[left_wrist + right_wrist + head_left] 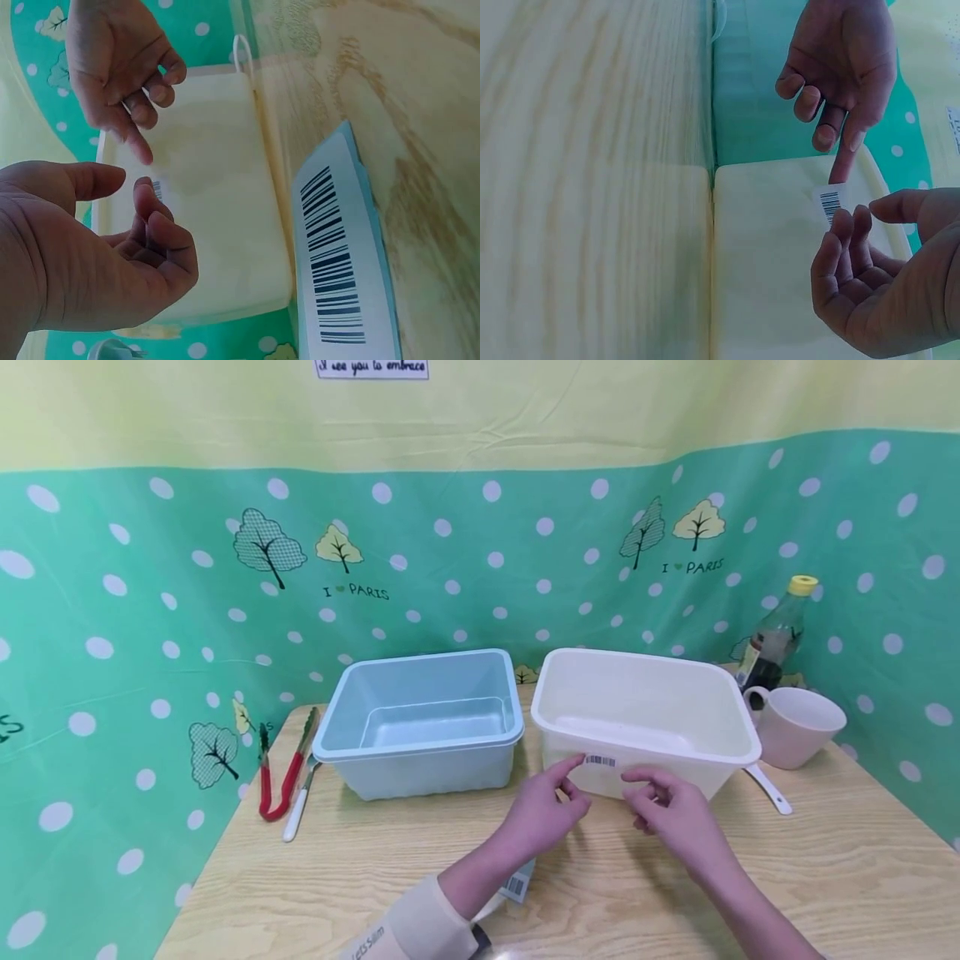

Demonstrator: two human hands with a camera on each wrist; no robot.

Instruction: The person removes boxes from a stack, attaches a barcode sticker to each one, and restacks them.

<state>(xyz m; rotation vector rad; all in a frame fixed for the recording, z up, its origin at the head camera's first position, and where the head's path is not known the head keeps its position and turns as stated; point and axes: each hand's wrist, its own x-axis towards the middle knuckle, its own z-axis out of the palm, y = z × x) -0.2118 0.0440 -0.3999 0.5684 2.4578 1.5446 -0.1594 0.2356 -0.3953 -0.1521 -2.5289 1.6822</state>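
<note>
A cream plastic tub (pixel 645 693) stands on the wooden table (pixel 825 877) with a small barcode sticker (pixel 600 761) on its near wall. My left hand (pixel 566 777) reaches to it, index finger straight and its tip touching the wall at the sticker's left edge; the other fingers are bent. My right hand (pixel 645 789) hovers just right of the sticker with loosely curled fingers, holding nothing. In the right wrist view the sticker (pixel 829 204) lies between the left index tip and the right hand (pixel 855 225). The left wrist view shows the sticker (pixel 156 189) partly hidden by fingers.
A pale blue tub (pixel 420 718) sits left of the cream one. Red tongs (pixel 281 777) and a white-handled utensil (pixel 300 802) lie at the far left. A white spoon (pixel 768 789), pink mug (pixel 798 722) and yellow-capped bottle (pixel 776 639) are at the right. A barcode card (pixel 337 255) lies under my left forearm.
</note>
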